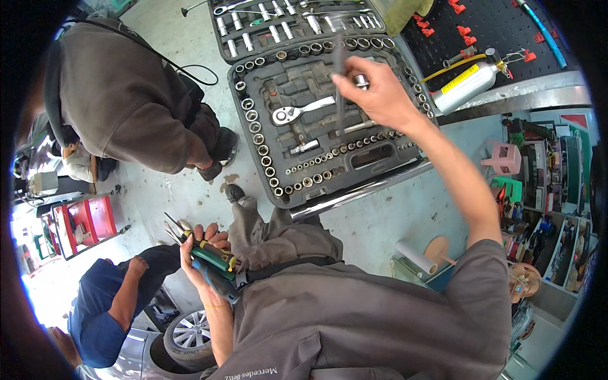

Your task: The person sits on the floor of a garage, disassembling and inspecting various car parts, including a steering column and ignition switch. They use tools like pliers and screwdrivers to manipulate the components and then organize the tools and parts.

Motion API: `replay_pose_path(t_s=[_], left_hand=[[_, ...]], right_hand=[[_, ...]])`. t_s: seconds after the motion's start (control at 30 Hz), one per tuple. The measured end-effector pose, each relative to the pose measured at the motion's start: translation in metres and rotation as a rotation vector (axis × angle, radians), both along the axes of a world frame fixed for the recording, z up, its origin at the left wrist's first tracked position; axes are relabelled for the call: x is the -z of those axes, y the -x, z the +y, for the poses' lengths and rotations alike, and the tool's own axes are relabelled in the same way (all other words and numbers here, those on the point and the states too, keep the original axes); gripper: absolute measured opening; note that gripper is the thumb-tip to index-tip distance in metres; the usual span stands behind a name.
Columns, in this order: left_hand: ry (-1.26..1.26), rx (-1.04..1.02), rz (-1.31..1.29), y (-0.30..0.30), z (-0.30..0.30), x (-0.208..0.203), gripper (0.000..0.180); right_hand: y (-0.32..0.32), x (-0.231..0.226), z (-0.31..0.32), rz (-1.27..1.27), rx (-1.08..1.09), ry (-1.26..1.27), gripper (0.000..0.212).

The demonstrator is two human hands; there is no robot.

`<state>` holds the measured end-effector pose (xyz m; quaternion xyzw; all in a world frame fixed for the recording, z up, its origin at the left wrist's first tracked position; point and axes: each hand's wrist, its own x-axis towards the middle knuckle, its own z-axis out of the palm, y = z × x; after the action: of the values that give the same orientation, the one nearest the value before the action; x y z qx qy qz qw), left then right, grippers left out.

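An open socket set case (253, 190) lies in front of me, with rings of chrome sockets along its edges. Over its right part, my right hand (373, 88) is closed in a pinch around a long thin rod (340, 63), smeared by motion. A short chrome piece (361, 81) also shows at those fingers; its kind is unclear. Below that hand, a ratchet wrench (289, 115) rests in the tray. Low at my left side, my left hand (212, 239) is wrapped around several screwdrivers (214, 256) with green, yellow-black and blue handles.
The case's lid (297, 25) holds more sockets and wrenches. A silver gas cylinder (467, 85) stands by a black pegboard (506, 31) at right. A person in grey (120, 95) is at left, another in dark blue (104, 310) lower left, near a wheel (190, 332).
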<state>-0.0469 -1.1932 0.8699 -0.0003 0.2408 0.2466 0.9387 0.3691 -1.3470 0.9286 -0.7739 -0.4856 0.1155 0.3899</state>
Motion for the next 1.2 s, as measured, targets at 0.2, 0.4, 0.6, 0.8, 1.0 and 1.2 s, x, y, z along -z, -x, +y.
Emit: replay_pose_path(t_s=[0.2, 0.4, 0.6, 0.8, 1.0, 1.2], left_hand=[[0.043, -0.024, -0.019, 0.005, -0.001, 0.007, 0.02], [0.017, -0.04, -0.005, 0.013, 0.002, 0.004, 0.021], [0.049, -0.025, -0.016, 0.013, 0.004, 0.005, 0.021], [0.032, 0.043, -0.046, 0.014, 0.009, 0.011, 0.021], [0.021, 0.051, -0.085, 0.013, 0.007, 0.012, 0.02], [0.022, 0.045, -0.091, 0.017, 0.009, 0.014, 0.02]], right_hand=[[0.04, 0.039, -0.008, 1.304, 0.429, -0.276, 0.019], [0.054, 0.08, -0.022, 1.288, 0.537, -0.285, 0.018], [0.047, 0.067, -0.028, 1.175, 0.491, -0.117, 0.02], [0.032, 0.071, -0.041, 1.416, 0.514, 0.012, 0.021], [0.02, 0.077, -0.04, 1.401, 0.526, 0.167, 0.025], [0.029, 0.053, -0.041, 1.123, 0.374, 0.257, 0.035]])
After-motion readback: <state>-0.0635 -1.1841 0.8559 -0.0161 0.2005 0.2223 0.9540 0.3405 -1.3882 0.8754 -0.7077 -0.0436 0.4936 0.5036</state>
